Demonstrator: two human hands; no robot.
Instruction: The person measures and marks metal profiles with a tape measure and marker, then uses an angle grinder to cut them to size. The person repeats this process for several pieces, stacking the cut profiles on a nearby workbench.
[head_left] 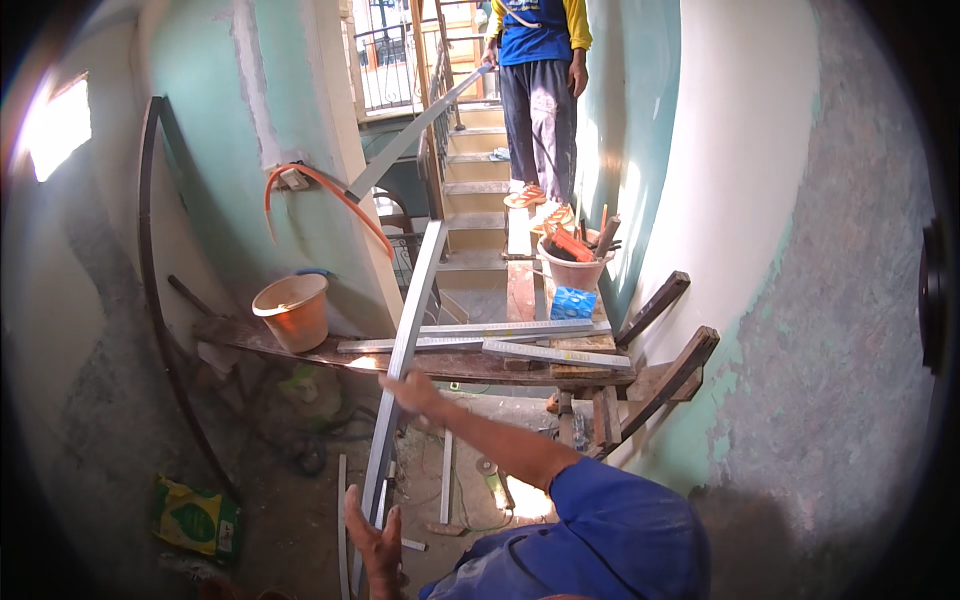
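A long pale grey metal bar (pixel 402 335) rises at a slant from the floor past the edge of a wooden plank platform. My right hand (pixel 418 397) reaches across from the right and grips the bar with its fingers over it. Below, my left hand (pixel 374 540) is beside the bar's lower part, its fingers and thumb spread. I cannot make out whether it touches the bar. Several shorter silvery metal bars (pixel 555 354) lie on the planks. On the floor near my hands rest thin metal strips (pixel 447 478) and an angle grinder (pixel 494 484).
On the stairs stands a co-worker (pixel 540 90) holding another long bar (pixel 420 125). The plank platform (pixel 470 373) spans the room, bearing an orange bucket (pixel 292 312), a tool bucket (pixel 575 262) and a blue box (pixel 573 303). An orange hose (pixel 335 187) hangs left. A yellow-green sack (pixel 197 515) lies lower left.
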